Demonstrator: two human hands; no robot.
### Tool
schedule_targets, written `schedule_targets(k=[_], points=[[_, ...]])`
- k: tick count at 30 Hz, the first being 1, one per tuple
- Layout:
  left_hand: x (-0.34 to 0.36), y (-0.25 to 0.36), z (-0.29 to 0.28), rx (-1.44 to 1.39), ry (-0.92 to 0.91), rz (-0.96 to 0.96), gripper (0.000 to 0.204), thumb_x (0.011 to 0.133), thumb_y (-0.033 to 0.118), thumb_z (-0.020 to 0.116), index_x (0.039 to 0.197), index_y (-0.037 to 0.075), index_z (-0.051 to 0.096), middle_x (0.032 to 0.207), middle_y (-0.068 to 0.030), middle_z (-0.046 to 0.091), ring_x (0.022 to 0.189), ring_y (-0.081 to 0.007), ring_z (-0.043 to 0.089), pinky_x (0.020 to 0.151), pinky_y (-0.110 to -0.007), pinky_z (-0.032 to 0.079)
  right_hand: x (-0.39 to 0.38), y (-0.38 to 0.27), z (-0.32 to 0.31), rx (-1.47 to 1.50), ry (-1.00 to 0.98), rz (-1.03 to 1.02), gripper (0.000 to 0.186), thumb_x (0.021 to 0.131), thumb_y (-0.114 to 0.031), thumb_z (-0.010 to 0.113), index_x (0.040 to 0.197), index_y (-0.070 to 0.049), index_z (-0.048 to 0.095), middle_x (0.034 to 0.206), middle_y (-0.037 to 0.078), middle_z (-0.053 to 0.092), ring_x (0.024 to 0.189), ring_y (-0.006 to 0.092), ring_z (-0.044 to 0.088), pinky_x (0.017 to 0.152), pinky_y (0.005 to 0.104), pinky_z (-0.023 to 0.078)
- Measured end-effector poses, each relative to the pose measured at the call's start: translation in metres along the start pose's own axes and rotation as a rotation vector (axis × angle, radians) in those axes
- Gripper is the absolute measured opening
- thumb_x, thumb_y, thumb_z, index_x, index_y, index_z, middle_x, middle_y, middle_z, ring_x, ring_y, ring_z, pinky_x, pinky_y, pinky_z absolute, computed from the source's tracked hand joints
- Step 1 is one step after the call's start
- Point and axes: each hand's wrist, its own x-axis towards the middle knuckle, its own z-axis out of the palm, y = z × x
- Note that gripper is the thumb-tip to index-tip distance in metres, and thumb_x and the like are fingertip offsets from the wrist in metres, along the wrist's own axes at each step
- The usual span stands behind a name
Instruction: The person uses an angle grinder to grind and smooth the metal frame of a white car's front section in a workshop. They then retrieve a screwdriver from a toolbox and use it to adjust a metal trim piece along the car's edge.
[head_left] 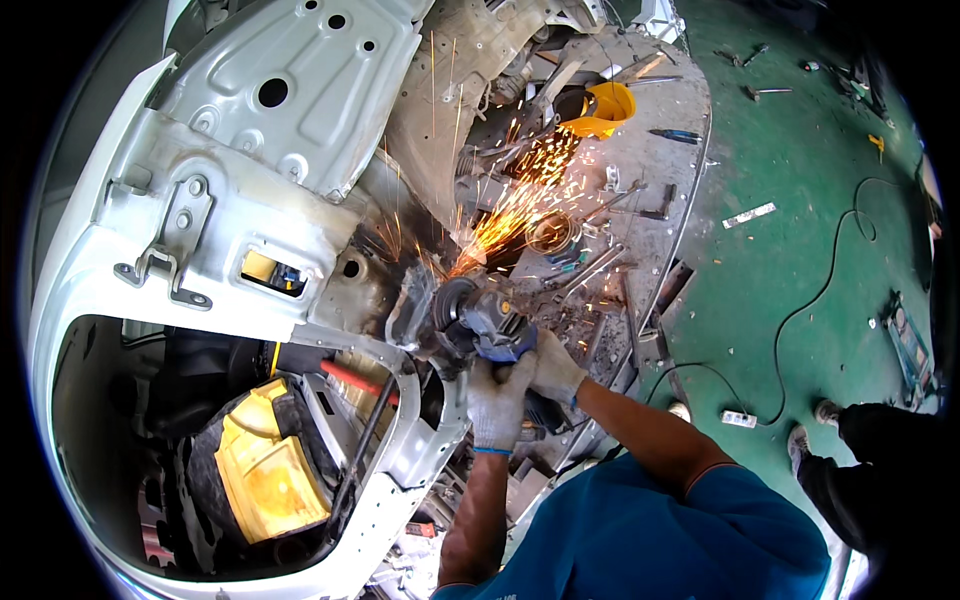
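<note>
Both gloved hands clamp the angle grinder (pixel 478 322) | left hand (pixel 497 402) fingers wrapped on the body, right hand (pixel 556 368) probably on its rear | disc bites the car body panel (pixel 395 290), sparks (pixel 520 195) flying | keep the disc shallow, pressure steady.

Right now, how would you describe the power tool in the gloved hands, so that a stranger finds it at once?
Start at the stripped silver car body filling the left side. At its inner edge, sparks fan up and to the right; follow them down to their source. There sits the angle grinder, grey and blue, gripped by the left hand and right hand in pale gloves, the only tool throwing sparks.
</note>
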Motion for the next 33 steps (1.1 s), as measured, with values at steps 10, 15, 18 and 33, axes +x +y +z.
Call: schedule_targets(k=[10, 15, 18, 33], points=[[-0.001, -0.009, -0.004, -0.151, -0.064, 0.020, 0.046, 0.090, 0.020, 0.077, 0.127, -0.003, 0.063, 0.109, -0.0049, 0.069, 0.096, -0.0120, 0.059, 0.088, -0.029, 0.049, -0.001, -0.005, 0.004, -0.081, 0.094, -0.073, 0.055, 0.074, -0.025, 0.080, 0.122, -0.004, 0.065, 0.112, 0.020, 0.073, 0.105, 0.0349, 0.070, 0.096, 0.0401, 0.053], [0.002, -0.022, -0.013, -0.165, -0.066, 0.101, 0.037, 0.089, 0.017, 0.078, 0.118, -0.001, 0.066, 0.091, 0.0013, 0.064, 0.080, -0.0070, 0.052, 0.074, -0.025, 0.048, -0.006, -0.009, 0.011, -0.123, 0.120, -0.035, 0.051, 0.076, -0.021, 0.076, 0.123, -0.004, 0.063, 0.111, 0.020, 0.073, 0.103, 0.0354, 0.071, 0.094, 0.0400, 0.055], [0.007, -0.010, -0.016, -0.167, -0.109, 0.062, 0.036, 0.089, 0.017, 0.078, 0.117, -0.001, 0.066, 0.090, 0.0011, 0.064, 0.079, -0.0072, 0.052, 0.073, -0.025, 0.048, -0.001, -0.011, 0.011, -0.126, 0.118, -0.027, 0.054, 0.075, -0.023, 0.077, 0.123, -0.003, 0.062, 0.109, 0.020, 0.073, 0.101, 0.0365, 0.071, 0.092, 0.0401, 0.055], [0.009, -0.023, -0.011, -0.256, -0.127, 0.062, 0.043, 0.087, 0.015, 0.079, 0.125, -0.001, 0.064, 0.106, -0.0049, 0.070, 0.094, -0.0126, 0.061, 0.086, -0.031, 0.052, 0.011, 0.030, 0.008, -0.384, 0.122, -0.168, 0.062, 0.077, -0.033, 0.073, 0.130, -0.003, 0.060, 0.104, 0.023, 0.073, 0.097, 0.0432, 0.070, 0.087, 0.0473, 0.056]])
